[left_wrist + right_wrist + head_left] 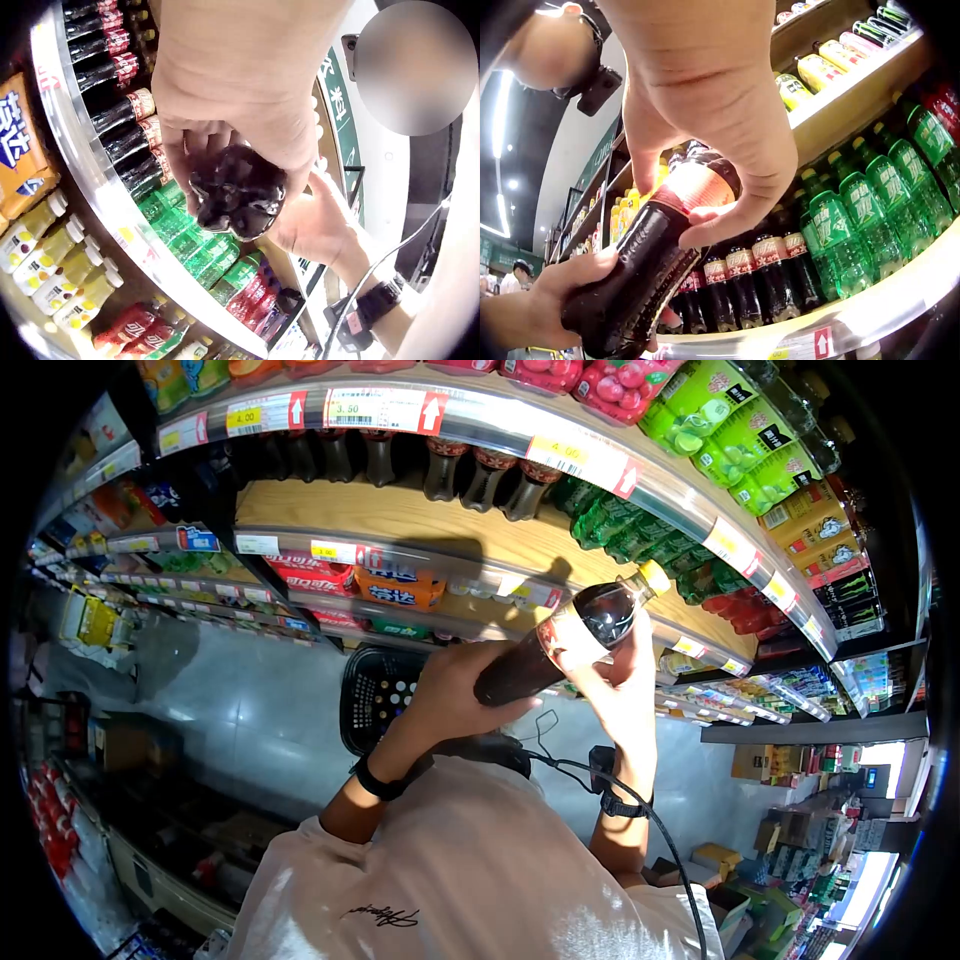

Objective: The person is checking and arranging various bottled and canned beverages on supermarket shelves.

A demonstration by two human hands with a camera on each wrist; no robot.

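Note:
A large bottle of dark soda (515,672) with a yellow cap (653,578) and a pale red label (697,187) is held tilted in front of the chest, cap end up to the right. My left hand (450,688) grips its lower end, and in the left wrist view the dark base (238,193) shows under the palm. Round the label and upper part curl the fingers and thumb of my right hand (705,112). In the head view the right hand (622,685) sits just below the cap, sunlight falling across it.
Behind the bottle runs a store shelf (400,515) with dark soda bottles (769,259) and green soda bottles (892,172). A black basket (352,700) stands on the floor beyond my left hand. A black cable (655,820) hangs by the right wrist.

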